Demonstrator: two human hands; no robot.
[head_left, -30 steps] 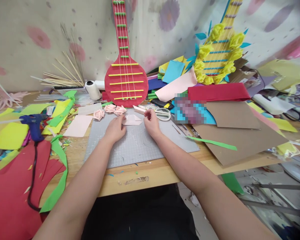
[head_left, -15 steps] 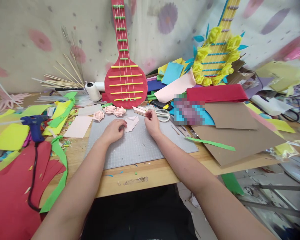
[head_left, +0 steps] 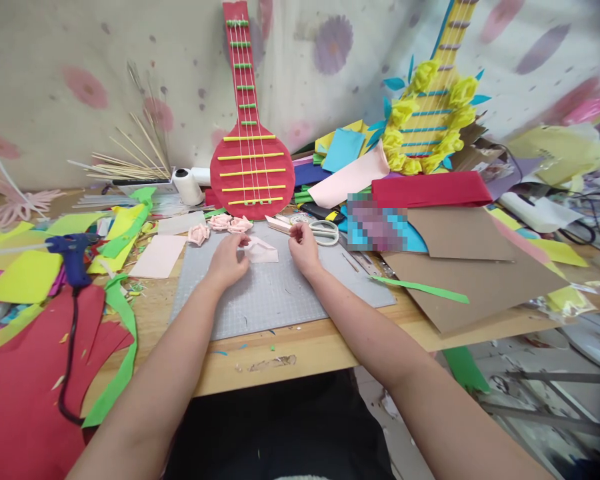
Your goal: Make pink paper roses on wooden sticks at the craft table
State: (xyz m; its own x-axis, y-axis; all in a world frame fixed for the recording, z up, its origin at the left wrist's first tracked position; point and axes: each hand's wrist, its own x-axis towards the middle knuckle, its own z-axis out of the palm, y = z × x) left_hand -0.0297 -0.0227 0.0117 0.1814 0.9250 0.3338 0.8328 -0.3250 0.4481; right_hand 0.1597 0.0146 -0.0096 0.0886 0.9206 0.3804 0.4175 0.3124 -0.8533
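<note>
My left hand [head_left: 230,259] pinches the left corner of a small folded piece of pale pink paper [head_left: 263,253] above the grey cutting mat [head_left: 275,303]. My right hand [head_left: 303,248] is apart from the paper, on its right side. Its fingers are curled together, and whatever may be between them is hidden. Just behind that hand lie scissors [head_left: 329,233] with whitish handles. Several pale pink paper roses [head_left: 221,222] rest at the mat's far left edge. A flat pale pink sheet [head_left: 158,257] lies left of the mat.
A red paper lute [head_left: 253,170] and a yellow one with paper flowers [head_left: 424,137] lean at the back. A blue glue gun [head_left: 75,257] and red sheets [head_left: 25,373] lie left. Brown cardboard [head_left: 465,287] with a green strip [head_left: 425,289] covers the right.
The pink paper has turned and changed its outline in my left hand, whose fingers have shifted up its left side. My right hand has hardly moved. The view has tilted slightly.
</note>
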